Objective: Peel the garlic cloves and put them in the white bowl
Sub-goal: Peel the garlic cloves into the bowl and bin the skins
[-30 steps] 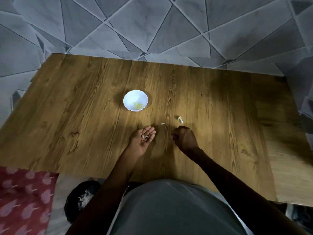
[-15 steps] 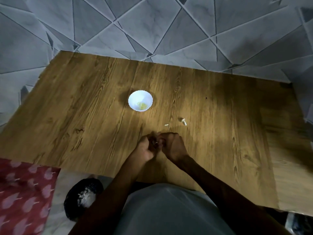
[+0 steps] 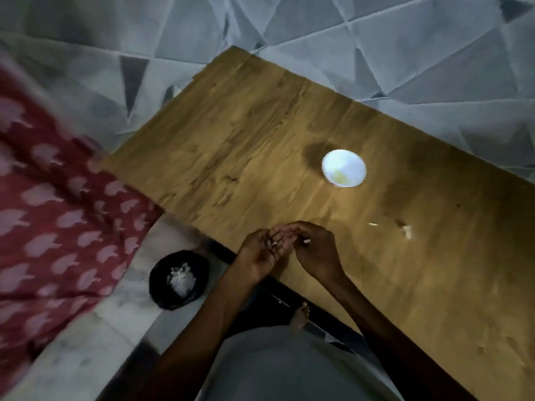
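Observation:
The white bowl (image 3: 344, 168) stands on the wooden table (image 3: 260, 146) with pale yellow peeled cloves (image 3: 339, 176) inside. My left hand (image 3: 259, 251) lies palm up at the table's near edge, loosely cupping small bits of garlic skin (image 3: 274, 243). Just to its right, my right hand (image 3: 317, 251) pinches a small white garlic piece (image 3: 306, 241) between thumb and fingertips. An unpeeled garlic clove (image 3: 407, 231) and a thin white scrap (image 3: 373, 224) lie on the table to the right of my hands.
A black bag (image 3: 162, 287) holding white garlic skins (image 3: 180, 279) sits on the floor left of my arms. A red patterned cloth (image 3: 58, 215) covers the far left. My foot (image 3: 301, 314) shows under the table edge. Grey tiled floor surrounds the table.
My hands came together, and now sit slightly apart with the right one pinching a white bit. The view has swung left, so the bowl and clove appear further right.

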`<move>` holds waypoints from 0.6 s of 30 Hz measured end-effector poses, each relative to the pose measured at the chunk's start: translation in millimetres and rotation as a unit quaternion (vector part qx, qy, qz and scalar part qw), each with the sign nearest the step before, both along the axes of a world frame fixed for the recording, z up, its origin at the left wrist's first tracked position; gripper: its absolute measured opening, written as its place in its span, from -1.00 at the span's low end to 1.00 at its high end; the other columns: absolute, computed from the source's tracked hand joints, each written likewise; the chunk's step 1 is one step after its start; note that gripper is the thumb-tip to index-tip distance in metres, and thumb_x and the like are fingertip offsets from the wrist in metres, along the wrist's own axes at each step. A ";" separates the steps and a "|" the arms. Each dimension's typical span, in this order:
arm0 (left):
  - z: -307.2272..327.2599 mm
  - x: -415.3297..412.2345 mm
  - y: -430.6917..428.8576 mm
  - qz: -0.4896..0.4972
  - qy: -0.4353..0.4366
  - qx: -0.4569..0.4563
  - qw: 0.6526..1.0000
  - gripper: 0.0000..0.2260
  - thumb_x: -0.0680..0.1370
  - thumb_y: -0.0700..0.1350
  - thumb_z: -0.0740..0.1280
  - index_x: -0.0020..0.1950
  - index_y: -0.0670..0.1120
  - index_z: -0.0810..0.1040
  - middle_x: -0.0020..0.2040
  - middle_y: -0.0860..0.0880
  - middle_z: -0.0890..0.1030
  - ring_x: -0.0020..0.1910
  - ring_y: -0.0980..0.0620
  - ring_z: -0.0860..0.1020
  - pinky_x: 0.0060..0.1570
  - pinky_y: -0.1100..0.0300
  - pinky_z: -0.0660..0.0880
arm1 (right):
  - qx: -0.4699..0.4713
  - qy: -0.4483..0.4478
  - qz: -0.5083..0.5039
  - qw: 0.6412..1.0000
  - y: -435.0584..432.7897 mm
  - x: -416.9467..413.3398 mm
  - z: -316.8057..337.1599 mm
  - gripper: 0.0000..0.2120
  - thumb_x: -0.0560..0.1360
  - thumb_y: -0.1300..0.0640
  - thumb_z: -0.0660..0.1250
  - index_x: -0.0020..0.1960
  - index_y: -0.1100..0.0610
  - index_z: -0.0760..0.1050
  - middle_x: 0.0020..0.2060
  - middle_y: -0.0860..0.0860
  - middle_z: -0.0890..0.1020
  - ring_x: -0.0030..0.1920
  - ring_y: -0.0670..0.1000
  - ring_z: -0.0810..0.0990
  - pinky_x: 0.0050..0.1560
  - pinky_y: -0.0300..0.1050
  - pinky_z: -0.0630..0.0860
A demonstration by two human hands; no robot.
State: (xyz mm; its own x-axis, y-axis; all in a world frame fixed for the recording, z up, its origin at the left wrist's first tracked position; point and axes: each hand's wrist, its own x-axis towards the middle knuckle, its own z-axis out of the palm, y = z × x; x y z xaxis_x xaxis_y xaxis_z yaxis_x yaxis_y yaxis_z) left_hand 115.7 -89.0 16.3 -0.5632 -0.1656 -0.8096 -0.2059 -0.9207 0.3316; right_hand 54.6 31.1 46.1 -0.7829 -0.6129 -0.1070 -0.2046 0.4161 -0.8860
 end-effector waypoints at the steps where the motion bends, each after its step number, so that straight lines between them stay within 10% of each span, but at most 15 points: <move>1: -6.0 19.5 -20.1 0.027 -0.001 0.003 1.000 -0.69 0.64 -0.22 0.01 0.02 -0.30 0.52 -0.22 -0.18 0.69 -0.28 -0.07 0.69 -0.08 0.15 0.59 | -0.006 -0.040 0.016 0.999 -22.8 14.5 -1.9 -0.62 0.41 0.45 0.23 0.03 0.13 0.68 -0.07 -0.11 0.72 -0.08 -0.25 0.65 -0.06 -0.43 0.49; 6: -35.7 115.0 -112.5 0.142 -0.012 0.000 0.990 -0.57 0.66 -0.21 0.06 -0.19 -0.20 0.68 -0.30 -0.08 0.68 -0.31 0.06 0.65 -0.33 0.28 0.59 | -0.010 -0.130 0.116 0.985 -131.5 99.5 -28.9 -0.70 0.57 0.34 0.23 0.17 0.11 0.64 0.10 -0.06 0.69 0.13 -0.13 0.63 0.19 -0.17 0.55; 10: -107.8 185.0 -187.1 0.210 -0.092 0.017 0.973 -0.75 0.66 -0.16 0.09 0.07 -0.22 0.54 -0.13 -0.11 0.67 -0.07 -0.01 0.60 0.03 0.15 0.54 | 0.013 -0.176 0.210 0.962 -208.4 178.2 -87.3 -0.69 0.62 0.23 0.21 0.28 -0.04 0.53 0.27 -0.17 0.55 0.29 -0.28 0.48 0.31 -0.30 0.41; 13: -208.6 236.1 -238.5 0.240 -0.137 0.054 0.960 -0.73 0.67 -0.19 0.05 0.24 -0.26 0.46 0.05 -0.16 0.56 0.15 -0.10 0.50 0.22 0.08 0.43 | 0.062 -0.232 0.247 0.939 -261.8 237.8 -181.4 -0.68 0.62 0.10 0.17 0.35 -0.06 0.43 0.30 -0.24 0.47 0.34 -0.32 0.41 0.40 -0.26 0.34; 18: -411.2 295.3 -285.6 0.300 -0.128 0.134 0.936 -0.73 0.67 -0.20 0.03 0.00 -0.21 0.52 -0.02 -0.16 0.51 -0.08 -0.05 0.54 0.13 0.16 0.45 | 0.114 -0.285 0.258 0.916 -318.0 304.0 -364.8 -0.63 0.63 0.06 0.16 0.42 0.04 0.40 0.36 -0.12 0.46 0.40 -0.18 0.40 0.43 -0.28 0.27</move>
State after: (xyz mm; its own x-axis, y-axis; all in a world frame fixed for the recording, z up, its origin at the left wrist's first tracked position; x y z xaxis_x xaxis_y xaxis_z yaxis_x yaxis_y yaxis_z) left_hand 410.9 -374.6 -394.9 -0.2159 -0.1612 -0.9630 0.3339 -0.9390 0.0823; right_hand 358.6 -286.9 -318.7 -0.1724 -0.7959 -0.5803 0.0435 0.5824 -0.8117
